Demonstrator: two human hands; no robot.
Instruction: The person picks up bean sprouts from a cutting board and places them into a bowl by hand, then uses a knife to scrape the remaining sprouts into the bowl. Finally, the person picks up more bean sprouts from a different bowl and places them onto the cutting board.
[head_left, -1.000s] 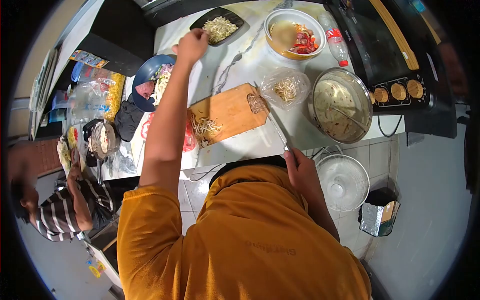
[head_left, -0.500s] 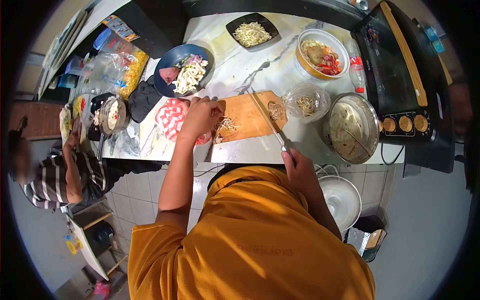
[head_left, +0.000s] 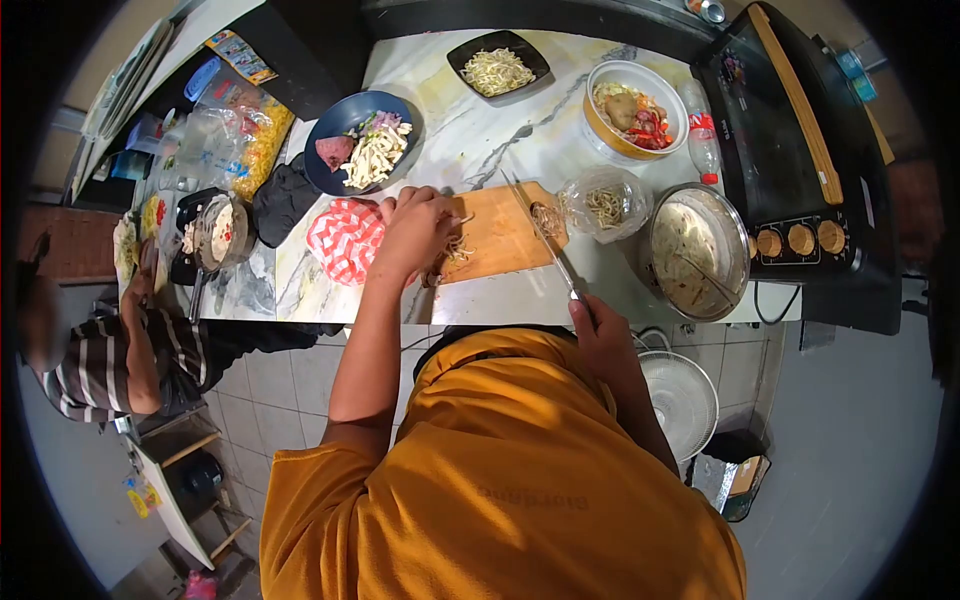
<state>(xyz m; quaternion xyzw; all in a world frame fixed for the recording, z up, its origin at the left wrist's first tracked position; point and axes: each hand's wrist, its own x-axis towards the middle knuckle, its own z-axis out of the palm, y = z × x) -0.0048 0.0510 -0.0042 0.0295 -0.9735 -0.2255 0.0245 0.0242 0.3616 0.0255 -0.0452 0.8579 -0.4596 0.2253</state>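
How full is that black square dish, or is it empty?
Partly full: a pile of pale sprouts sits in the middle of the black dish, and its dark edge shows bare around them.

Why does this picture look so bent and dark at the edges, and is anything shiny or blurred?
Head view: probably a wide lens, as the countertop bows and the corners go black; same head view: light patches streak the orange shirt, and the knife in the right hand has a pale sheen; head view again: a blur covers the head of the person at the picture's left.
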